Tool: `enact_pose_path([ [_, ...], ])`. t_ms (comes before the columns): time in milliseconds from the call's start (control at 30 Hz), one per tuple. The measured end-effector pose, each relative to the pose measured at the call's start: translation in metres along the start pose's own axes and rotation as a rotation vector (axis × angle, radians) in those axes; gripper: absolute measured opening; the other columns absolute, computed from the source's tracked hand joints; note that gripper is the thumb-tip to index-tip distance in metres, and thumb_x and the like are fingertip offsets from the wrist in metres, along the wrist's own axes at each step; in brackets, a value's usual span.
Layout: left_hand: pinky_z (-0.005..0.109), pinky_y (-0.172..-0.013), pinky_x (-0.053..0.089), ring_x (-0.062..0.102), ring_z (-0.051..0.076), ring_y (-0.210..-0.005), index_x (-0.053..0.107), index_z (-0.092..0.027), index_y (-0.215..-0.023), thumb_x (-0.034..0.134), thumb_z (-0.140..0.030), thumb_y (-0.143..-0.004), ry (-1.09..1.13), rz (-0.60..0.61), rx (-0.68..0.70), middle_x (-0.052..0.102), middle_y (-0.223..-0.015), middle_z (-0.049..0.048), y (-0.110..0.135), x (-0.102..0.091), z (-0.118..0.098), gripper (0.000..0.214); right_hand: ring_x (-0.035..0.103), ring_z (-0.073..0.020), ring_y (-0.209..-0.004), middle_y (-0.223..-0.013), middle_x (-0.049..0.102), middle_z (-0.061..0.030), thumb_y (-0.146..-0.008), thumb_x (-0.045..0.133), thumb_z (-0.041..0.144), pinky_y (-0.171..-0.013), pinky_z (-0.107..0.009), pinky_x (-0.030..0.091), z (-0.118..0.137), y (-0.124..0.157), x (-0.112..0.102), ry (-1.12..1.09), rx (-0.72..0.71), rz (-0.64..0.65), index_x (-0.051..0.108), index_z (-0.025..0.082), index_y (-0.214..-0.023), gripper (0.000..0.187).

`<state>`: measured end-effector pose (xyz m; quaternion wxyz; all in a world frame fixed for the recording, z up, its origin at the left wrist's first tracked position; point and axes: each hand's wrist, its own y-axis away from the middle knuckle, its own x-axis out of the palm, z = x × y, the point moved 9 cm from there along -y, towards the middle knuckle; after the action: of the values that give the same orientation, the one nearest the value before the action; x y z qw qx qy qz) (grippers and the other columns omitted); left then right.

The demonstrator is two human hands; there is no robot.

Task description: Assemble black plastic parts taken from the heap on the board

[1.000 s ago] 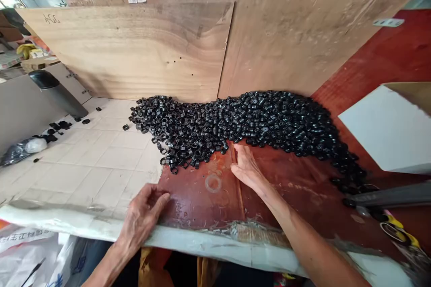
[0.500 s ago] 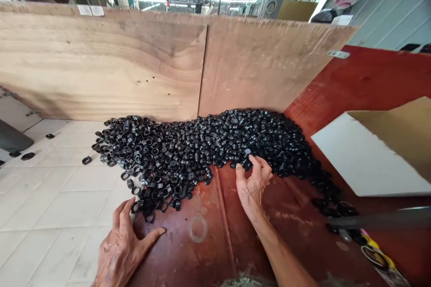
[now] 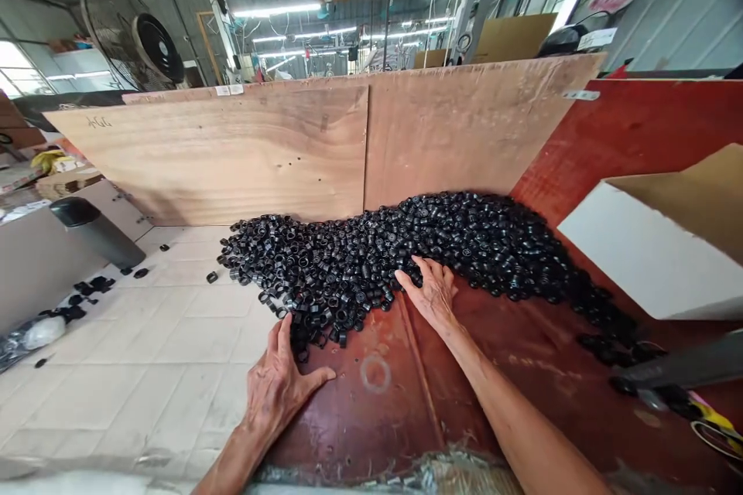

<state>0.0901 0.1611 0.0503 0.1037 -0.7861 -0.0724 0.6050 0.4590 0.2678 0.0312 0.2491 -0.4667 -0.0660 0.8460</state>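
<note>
A long heap of small black plastic rings (image 3: 406,247) lies across the table against the plywood back wall (image 3: 261,155). My left hand (image 3: 282,383) rests flat on the table at the near edge of the heap, fingers stretched toward the rings and thumb out to the right. My right hand (image 3: 429,290) lies palm down on the heap's near edge with its fingers spread among the rings. Neither hand holds anything that I can see.
The table is pale tile (image 3: 145,348) on the left and red board (image 3: 522,371) on the right. A cardboard box (image 3: 655,247) stands at the right. A dark cylinder (image 3: 96,232) and loose black pieces lie at far left. A dark tool with yellow parts (image 3: 679,387) lies lower right.
My left hand slid forward from the table's front edge to the heap and flattened. My right hand turned palm down onto the rings. The view tilted up.
</note>
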Motion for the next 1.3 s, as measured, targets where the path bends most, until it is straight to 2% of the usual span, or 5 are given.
enact_pose_path([
  [433,0.045,-0.077,0.064,0.074,0.039,-0.112,0.031,-0.015,-0.159,0.077,-0.075,-0.075,-0.043,-0.02,0.068,0.059,-0.146,0.0219,0.002,-0.002,-0.015,0.114,0.031,-0.0459,-0.144,-0.152,0.044,-0.022,-0.104,0.043,0.061,-0.104,-0.07,0.04,0.089,0.073,0.02,-0.002,-0.138,0.043,0.059,0.02,-0.145,0.06],
  [733,0.041,-0.072,0.063,0.077,0.035,-0.102,0.036,-0.019,-0.153,0.075,-0.079,-0.074,0.015,-0.085,0.063,0.067,-0.135,0.0167,0.004,-0.009,-0.013,0.107,0.038,-0.0415,-0.142,-0.146,0.05,-0.0211,-0.107,0.043,0.051,-0.107,-0.067,0.04,0.114,0.092,0.029,-0.034,-0.362,0.07,0.059,0.021,-0.142,0.048],
  [900,0.042,-0.074,0.062,0.076,0.033,-0.099,0.049,-0.02,-0.14,0.067,-0.075,-0.085,0.1,-0.141,-0.016,0.069,-0.125,0.0133,0.004,-0.018,-0.005,0.08,0.04,-0.0404,-0.141,-0.145,0.053,-0.0203,-0.108,0.045,0.047,-0.103,-0.064,0.046,0.12,0.095,0.034,-0.077,-0.426,0.131,0.058,0.02,-0.145,0.047],
  [1100,0.058,-0.104,0.051,0.061,0.039,-0.121,0.06,-0.013,-0.123,0.054,-0.066,-0.096,0.177,-0.397,-0.299,0.064,-0.12,0.0196,-0.008,-0.043,0.054,0.06,0.042,-0.0394,-0.14,-0.143,0.056,-0.0191,-0.108,0.045,0.045,-0.104,-0.063,0.046,0.119,0.096,0.034,-0.106,-0.45,0.142,0.061,0.022,-0.143,0.045],
  [1300,0.065,-0.119,0.034,0.04,0.044,-0.144,0.05,-0.007,-0.135,0.054,-0.061,-0.096,0.212,-0.396,-0.432,0.05,-0.142,0.0267,-0.095,-0.058,0.142,0.067,0.044,-0.0372,-0.139,-0.14,0.058,-0.0192,-0.108,0.044,0.044,-0.107,-0.057,0.046,0.119,0.093,0.026,-0.128,-0.491,0.153,0.063,0.019,-0.142,0.047],
])
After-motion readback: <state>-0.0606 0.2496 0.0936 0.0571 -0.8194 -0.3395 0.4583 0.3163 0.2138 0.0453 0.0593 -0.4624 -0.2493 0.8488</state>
